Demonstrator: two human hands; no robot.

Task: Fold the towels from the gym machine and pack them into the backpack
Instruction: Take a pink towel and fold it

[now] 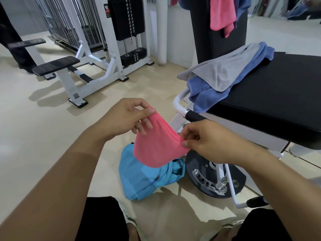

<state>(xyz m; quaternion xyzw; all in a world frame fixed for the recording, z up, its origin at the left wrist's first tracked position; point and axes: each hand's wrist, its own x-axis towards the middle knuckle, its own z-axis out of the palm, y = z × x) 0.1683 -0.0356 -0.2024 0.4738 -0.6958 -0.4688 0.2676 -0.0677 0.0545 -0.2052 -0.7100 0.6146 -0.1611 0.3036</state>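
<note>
A folded pink towel (155,146) hangs between both hands, right above the light blue backpack (145,178) that lies on the floor. My left hand (126,117) pinches its upper left corner and my right hand (208,140) pinches its right corner. On the black bench seat (278,94) of the gym machine lie a grey towel (220,72) and, under it, a blue towel (208,96). Another pink towel (221,13) hangs over the black upright backrest (203,32), with more blue cloth behind it.
The bench's white frame and a black handle grip (194,116) stand just right of the backpack, above a round black base plate (215,178). A white weight-stack machine (97,49) with black pads stands at the back left. My knees in black shorts are at the bottom edge.
</note>
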